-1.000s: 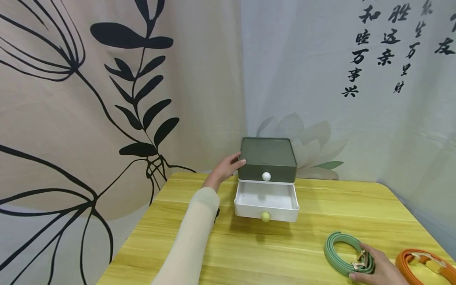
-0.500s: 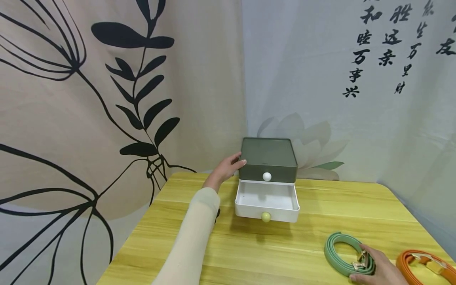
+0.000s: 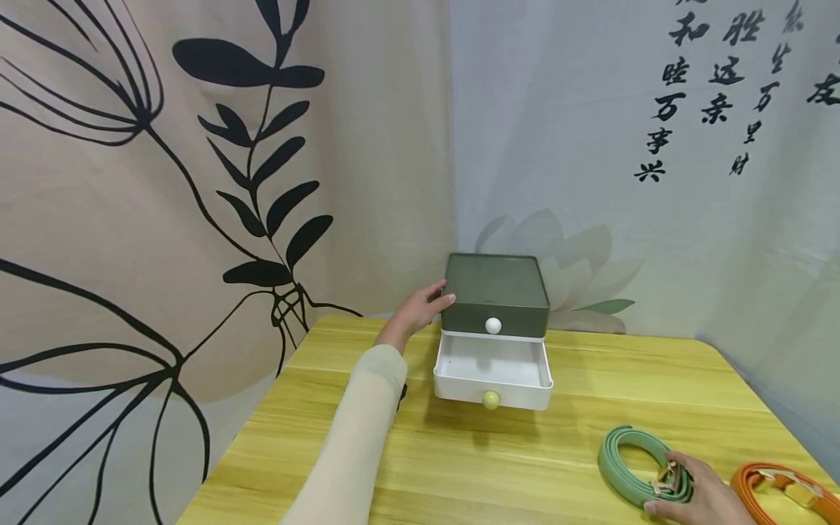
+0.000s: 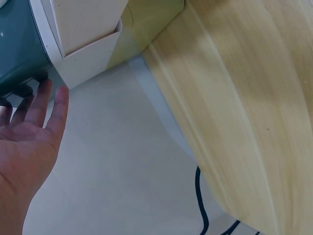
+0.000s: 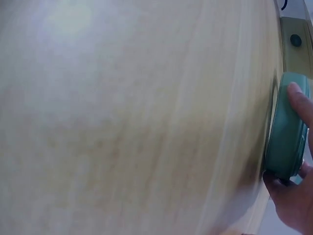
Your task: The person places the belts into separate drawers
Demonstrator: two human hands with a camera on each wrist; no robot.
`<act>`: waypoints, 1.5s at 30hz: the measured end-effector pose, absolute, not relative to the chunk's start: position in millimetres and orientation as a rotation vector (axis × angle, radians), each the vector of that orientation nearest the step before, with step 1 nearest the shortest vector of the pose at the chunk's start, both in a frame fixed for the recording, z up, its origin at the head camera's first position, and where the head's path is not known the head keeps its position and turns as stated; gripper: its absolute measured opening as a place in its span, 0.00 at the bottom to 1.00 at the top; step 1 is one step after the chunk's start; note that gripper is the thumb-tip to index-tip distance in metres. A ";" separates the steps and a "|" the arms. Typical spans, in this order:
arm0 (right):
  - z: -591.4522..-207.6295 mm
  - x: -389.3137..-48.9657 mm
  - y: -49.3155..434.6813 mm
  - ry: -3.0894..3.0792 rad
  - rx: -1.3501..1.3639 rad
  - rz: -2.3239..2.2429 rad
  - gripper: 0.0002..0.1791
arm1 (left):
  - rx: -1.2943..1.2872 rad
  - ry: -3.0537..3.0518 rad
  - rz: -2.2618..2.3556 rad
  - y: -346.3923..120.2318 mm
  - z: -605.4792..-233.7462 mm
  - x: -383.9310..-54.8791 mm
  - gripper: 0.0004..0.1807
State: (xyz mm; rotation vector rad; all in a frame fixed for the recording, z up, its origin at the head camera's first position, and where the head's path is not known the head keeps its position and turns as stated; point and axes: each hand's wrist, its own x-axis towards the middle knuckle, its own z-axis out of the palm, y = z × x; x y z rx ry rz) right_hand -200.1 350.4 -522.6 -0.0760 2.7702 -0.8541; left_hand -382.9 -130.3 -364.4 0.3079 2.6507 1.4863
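My left hand (image 3: 416, 309) rests against the left side of a small dark green drawer box (image 3: 494, 278), fingers extended. In the left wrist view, the fingertips (image 4: 61, 93) of this hand meet the green side. Below the dark green part, a white drawer (image 3: 488, 362) with a yellow-green knob is pulled out, and nothing shows inside it. At the lower right, my right hand (image 3: 705, 497) grips a coiled green belt (image 3: 620, 470) by its buckle side. The right wrist view has the belt (image 5: 286, 129) on edge between thumb and fingers, close to the tabletop.
A coiled orange belt (image 3: 748, 488) lies just right of my right hand, partly out of frame. Everything stands on a yellow wood-grain table (image 3: 525, 467). Printed curtains (image 3: 380, 160) hang behind it. Dark cables (image 4: 200, 200) show beyond the table edge in the left wrist view.
The green belt seems to have risen very slightly in my right hand. My left hand and the drawer box stay where they were; the head view shifts a little.
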 end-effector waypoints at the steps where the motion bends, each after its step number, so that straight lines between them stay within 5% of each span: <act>1: -522.8 -200.3 350.3 2.767 -0.066 -0.857 0.53 | 0.305 2.653 1.481 -130.1 -364.6 -382.9 0.37; 12: -516.1 -198.0 346.8 2.785 -0.090 -0.932 0.51 | 0.300 2.645 1.498 -129.9 -365.8 -383.8 0.37; 25: -491.9 -203.4 328.6 2.859 0.008 -0.864 0.62 | 0.289 2.650 1.475 -128.9 -366.2 -383.3 0.37; 45: -450.1 -210.7 309.4 3.051 -0.104 -0.941 0.59 | 0.292 2.645 1.473 -128.0 -362.9 -383.1 0.38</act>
